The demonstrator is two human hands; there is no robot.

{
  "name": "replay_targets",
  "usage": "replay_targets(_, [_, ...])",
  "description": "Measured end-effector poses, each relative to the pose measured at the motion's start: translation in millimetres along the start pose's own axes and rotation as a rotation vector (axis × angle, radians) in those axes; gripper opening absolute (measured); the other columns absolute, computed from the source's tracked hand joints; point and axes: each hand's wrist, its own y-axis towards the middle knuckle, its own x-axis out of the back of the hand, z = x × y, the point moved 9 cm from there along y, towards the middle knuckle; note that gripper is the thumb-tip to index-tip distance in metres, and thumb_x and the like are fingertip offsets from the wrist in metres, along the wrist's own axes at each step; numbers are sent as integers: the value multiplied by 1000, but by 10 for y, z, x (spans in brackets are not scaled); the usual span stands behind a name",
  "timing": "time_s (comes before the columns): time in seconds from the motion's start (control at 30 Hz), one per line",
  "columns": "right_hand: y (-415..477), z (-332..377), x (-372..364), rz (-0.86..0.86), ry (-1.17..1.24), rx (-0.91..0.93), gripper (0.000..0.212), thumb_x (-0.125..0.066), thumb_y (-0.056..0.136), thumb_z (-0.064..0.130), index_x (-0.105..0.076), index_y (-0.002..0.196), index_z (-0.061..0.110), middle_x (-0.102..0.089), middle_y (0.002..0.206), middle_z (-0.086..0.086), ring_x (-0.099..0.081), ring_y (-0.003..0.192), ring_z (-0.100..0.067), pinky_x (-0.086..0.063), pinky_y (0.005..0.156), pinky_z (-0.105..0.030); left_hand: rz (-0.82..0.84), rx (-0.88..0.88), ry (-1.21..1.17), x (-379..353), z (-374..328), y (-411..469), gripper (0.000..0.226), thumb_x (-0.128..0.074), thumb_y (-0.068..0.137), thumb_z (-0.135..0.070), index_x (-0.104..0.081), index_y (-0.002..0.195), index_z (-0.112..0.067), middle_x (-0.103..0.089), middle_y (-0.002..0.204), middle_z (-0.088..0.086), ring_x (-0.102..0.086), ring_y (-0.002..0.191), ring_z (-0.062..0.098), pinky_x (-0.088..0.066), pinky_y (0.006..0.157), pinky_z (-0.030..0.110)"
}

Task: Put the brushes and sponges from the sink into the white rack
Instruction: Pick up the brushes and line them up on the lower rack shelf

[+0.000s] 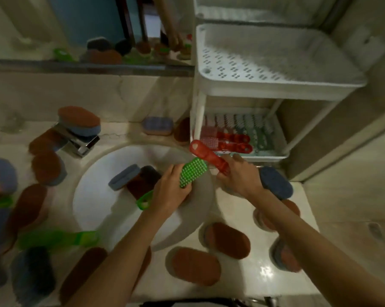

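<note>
My left hand [169,190] grips a green brush [192,173] over the right side of the white sink [94,196]; its bristled head points up and right, its handle loop [143,201] sticks out lower left. My right hand [238,176] holds a red brush [209,157] by its bristle end, handle aimed up-left toward the white rack [275,85]. Two sponges lie in the sink: a blue one [124,177] and a dark brown one [142,181]. Red brushes [229,141] lie on the rack's lower shelf [280,140]. The upper shelf holds nothing.
Several brown and blue sponges [193,265] and a green brush [58,239] lie scattered on the counter around the sink. A chrome tap [78,140] carries a sponge at the back left. A mirror [87,29] is behind, and the rack stands at the right wall.
</note>
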Motion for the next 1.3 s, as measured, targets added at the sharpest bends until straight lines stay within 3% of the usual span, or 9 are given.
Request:
replay_targets(0.17, [-117,-544,512,-142,-33,-185,55,-55,88,38,-38,138,23,-47,128,-15,-58,106,-38,-48,83,-41,-2,-194,-96,-98,-658,146,55,-62,81,-22,-49,132,-7,-59,124,14,-59,112,30,-51,91,41])
replay_targets(0.3, [78,-825,667,-105,-61,-285,47,-54,90,34,-44,133,19,-54,125,-18,-57,111,-37,-47,89,-41,28,-161,-112,-202,-893,299,61,-66,81,-22,-41,136,-10,-62,121,14,-60,110,31,-51,91,46])
replay_targets(0.47, [515,-916,658,6,-177,-258,37,-47,94,24,-48,130,13,-52,129,-19,-53,119,-36,-46,93,-40,45,-72,-87,-308,-924,462,42,-64,83,-22,-48,119,-8,-66,106,16,-63,99,33,-54,82,44])
replay_targets(0.6, [822,-992,542,57,-273,-277,31,-47,95,19,-56,123,10,-54,131,-12,-53,121,-27,-47,95,-35,24,-29,-89,-367,-897,588,41,-64,83,-23,-50,118,-6,-64,109,17,-62,101,34,-53,83,42])
replay_targets(0.83, [1078,-1140,289,71,-249,-227,32,-39,97,11,-52,126,8,-50,136,-13,-47,127,-28,-42,101,-37,78,-40,-62,-505,-928,743,45,-66,82,-21,-50,121,-9,-61,117,14,-58,108,31,-51,88,42])
replay_targets(1.13, [1246,-1231,31,152,-223,-94,39,-35,99,23,-43,138,24,-35,144,-14,-37,132,-36,-36,108,-45,116,-37,10,-575,-936,853,50,-64,83,-26,-48,129,-13,-58,126,8,-54,117,27,-45,92,34])
replay_targets(1.3, [1285,-1270,72,108,-123,-66,37,-40,97,33,-47,134,32,-34,144,-11,-38,131,-35,-33,107,-40,143,-42,41,-598,-952,917,56,-63,84,-25,-43,135,-14,-54,130,8,-51,120,25,-43,95,32])
